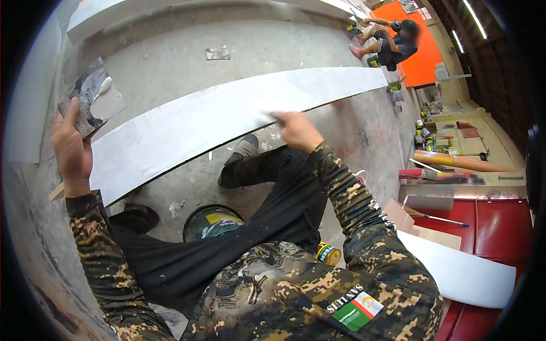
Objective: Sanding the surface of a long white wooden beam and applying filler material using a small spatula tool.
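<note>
My left hand (73, 149) grips a thin, smeared mixing board (112, 104) by its edge. A dollop of white putty (104, 86) lies on that board. Across in front of me stretches a long white panel (187, 118). Over the middle of the panel, my right hand (300, 132) is closed round a putty knife (265, 118), its blade smeared by motion. Whether the blade touches the surface I cannot tell.
A green bucket (213, 223) stands by my legs, and a yellow can (328, 254) beside my lap. Another person (392, 45) sits at the far right near an orange panel (410, 40). A flat scrap (218, 54) lies on the floor (256, 54) beyond the white panel.
</note>
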Demonstrator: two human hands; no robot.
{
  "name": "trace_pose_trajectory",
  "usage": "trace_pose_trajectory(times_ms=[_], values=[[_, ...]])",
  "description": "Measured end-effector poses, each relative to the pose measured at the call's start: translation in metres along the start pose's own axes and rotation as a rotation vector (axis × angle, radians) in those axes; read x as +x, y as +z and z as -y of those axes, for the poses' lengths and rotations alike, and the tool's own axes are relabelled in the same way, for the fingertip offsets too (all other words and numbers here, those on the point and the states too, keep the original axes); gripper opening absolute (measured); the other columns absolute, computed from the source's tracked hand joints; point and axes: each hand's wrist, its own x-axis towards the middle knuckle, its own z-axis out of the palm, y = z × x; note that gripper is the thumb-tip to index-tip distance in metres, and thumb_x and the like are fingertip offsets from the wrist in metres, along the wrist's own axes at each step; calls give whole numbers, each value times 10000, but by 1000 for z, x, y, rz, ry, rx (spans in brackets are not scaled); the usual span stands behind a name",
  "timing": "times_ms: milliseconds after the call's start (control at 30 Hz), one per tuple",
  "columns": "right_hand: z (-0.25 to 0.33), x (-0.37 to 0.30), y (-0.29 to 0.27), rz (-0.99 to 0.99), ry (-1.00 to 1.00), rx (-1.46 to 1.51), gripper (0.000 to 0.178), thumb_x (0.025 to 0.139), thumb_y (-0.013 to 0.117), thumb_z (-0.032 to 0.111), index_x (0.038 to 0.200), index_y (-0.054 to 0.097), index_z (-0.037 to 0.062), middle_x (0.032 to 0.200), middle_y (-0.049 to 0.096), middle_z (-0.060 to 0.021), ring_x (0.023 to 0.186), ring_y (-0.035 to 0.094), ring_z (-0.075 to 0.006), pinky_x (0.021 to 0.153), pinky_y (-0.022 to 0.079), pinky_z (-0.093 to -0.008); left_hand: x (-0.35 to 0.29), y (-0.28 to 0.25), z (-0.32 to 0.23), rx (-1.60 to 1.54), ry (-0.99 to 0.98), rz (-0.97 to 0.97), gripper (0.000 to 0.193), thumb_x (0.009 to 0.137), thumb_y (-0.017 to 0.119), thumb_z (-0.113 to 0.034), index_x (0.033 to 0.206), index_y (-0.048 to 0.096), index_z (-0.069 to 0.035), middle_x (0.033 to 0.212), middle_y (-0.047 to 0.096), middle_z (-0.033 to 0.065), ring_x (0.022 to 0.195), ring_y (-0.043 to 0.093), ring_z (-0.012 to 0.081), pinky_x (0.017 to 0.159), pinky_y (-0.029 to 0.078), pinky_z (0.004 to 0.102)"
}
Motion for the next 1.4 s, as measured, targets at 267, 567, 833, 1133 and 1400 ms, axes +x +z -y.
trace_pose_trajectory(times_ms=[267, 567, 833, 1133, 1400], values=[[-101, 36, 24, -675, 121, -63, 380, 873, 522, 29, 1248, 584, 43, 1061, 649, -284, 1006, 632, -434, 843, 515, -486, -2, 33, -8, 63, -56, -44, 381, 1045, 448, -169, 1361, 460, 43, 1316, 557, 141, 1170, 591, 206, 986, 520, 320], [-129, 3, -21, -338, 352, -222, 335, 854, 492, 117, 1118, 676, 23, 976, 672, -271, 957, 641, -436, 861, 516, -479, -2, 9, -4, 49, -19, -18, 341, 1030, 490, -163, 1321, 502, 15, 1246, 609, 119, 1097, 631, 189, 929, 544, 312], [-136, 46, -31, -95, 404, -316, 322, 817, 533, 156, 1006, 688, -54, 944, 665, -308, 938, 657, -442, 859, 519, -491, 1, -7, 2, 109, 55, 57, 348, 1044, 441, -125, 1351, 491, 32, 1337, 536, 104, 1214, 554, 183, 1004, 507, 311], [30, 18, 18, 103, 55, -192, 310, 848, 551, 86, 1125, 670, 16, 995, 674, -255, 919, 642, -432, 832, 517, -449, 7, 30, 20, -9, -97, 16, 285, 994, 545, -144, 1235, 549, 8, 1196, 622, 125, 1062, 636, 209, 921, 542, 328], [104, 18, -12, -213, -471, 244, 437, 845, 564, -95, 1262, 601, 27, 1210, 641, -227, 1138, 623, -369, 965, 513, -389, -22, 79, 36, -103, -186, 281, 214, 1013, 489, -107, 1193, 553, -10, 1073, 638, 54, 919, 621, 119, 829, 513, 255]])
